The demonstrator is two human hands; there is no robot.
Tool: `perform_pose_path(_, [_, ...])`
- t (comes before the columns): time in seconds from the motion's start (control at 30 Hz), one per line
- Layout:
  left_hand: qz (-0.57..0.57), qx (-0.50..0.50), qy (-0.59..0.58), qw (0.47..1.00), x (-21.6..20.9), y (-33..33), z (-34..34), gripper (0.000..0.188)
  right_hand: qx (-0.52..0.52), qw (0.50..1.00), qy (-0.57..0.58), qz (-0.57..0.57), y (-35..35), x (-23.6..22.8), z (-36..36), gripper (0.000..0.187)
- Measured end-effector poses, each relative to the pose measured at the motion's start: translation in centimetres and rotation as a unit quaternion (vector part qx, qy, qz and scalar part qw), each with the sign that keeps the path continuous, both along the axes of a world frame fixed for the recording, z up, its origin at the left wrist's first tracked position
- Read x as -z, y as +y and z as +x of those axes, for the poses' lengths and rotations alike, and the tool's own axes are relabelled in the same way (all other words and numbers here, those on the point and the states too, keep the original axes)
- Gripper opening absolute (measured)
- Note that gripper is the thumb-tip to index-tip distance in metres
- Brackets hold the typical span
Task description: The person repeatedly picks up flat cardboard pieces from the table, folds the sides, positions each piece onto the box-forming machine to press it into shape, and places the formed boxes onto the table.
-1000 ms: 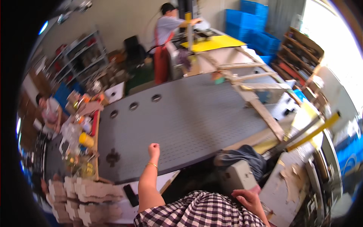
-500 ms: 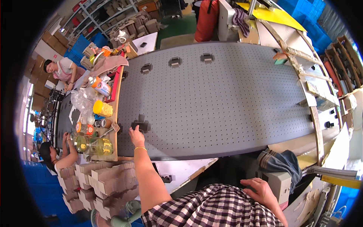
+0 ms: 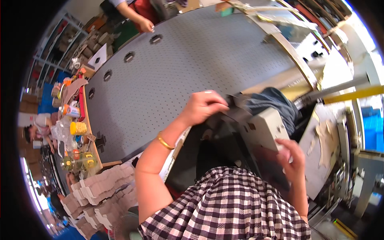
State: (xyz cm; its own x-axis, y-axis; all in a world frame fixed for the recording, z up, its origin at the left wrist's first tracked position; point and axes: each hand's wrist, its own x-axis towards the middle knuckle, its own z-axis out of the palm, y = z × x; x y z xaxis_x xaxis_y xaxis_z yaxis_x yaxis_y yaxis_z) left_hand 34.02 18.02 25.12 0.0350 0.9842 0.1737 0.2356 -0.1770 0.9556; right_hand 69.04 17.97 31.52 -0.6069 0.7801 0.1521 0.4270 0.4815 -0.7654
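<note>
My left hand (image 3: 206, 107) is over the near edge of the grey perforated table (image 3: 172, 76), thumb and fingers pinched on a dark flat piece (image 3: 239, 109), whose outline is blurred. My right hand (image 3: 293, 158) is beside the pale box-shaped housing (image 3: 266, 127), fingers bent; motion blur hides whether anything is in it. Several dark cross-shaped pieces lie on the table: one at the near left (image 3: 101, 142), others along the far left edge, such as one (image 3: 156, 39) close to another person's hand (image 3: 147, 26).
Stacks of grey-brown cardboard blanks (image 3: 100, 186) stand at the lower left. A wooden-edged shelf with a yellow-lidded jar (image 3: 78, 128) and bottles borders the table. A dark blue cloth (image 3: 274, 106) hangs by the housing. A wooden frame (image 3: 294, 58) crosses the right side. Co-workers sit at far left.
My view has turned to the right. My left hand has left the near-left cross piece and come over to the dark flat piece. My right hand has risen beside the housing. Another person's arm has appeared.
</note>
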Motion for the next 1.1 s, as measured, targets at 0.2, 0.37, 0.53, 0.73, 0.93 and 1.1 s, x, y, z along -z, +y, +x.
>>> perform_pose_path(0.2, [0.294, 0.324, 0.084, 0.895, -8.7, 2.7, 23.3, 0.015, 0.181, 0.979, 0.04, 0.089, -5.1, -1.4, 14.0, 0.041])
perform_pose_path(0.37, [0.324, 0.453, 0.058, 0.829, -12.0, 2.3, 36.7, 0.015, 0.23, 0.967, 0.064, 0.09, -10.2, -1.2, 24.2, 0.039])
perform_pose_path(0.53, [0.267, 0.569, 0.085, 0.773, -14.5, 3.1, 45.2, 0.012, 0.257, 0.953, 0.162, 0.012, -11.6, -2.7, 30.9, 0.06])
perform_pose_path(0.73, [0.238, 0.608, 0.174, 0.738, -14.6, 7.4, 54.1, 0.026, 0.308, 0.938, 0.142, 0.076, -9.5, -2.7, 38.5, 0.055])
perform_pose_path(0.93, [0.275, 0.517, 0.123, 0.801, -12.2, 13.1, 62.4, 0.047, 0.376, 0.9, 0.006, 0.22, -3.2, -3.8, 47.0, 0.063])
perform_pose_path(1.1, [0.051, 0.491, 0.011, 0.869, -11.4, 22.3, 72.8, 0.064, 0.371, 0.89, 0.265, 0.022, 7.0, -2.0, 57.9, 0.06])
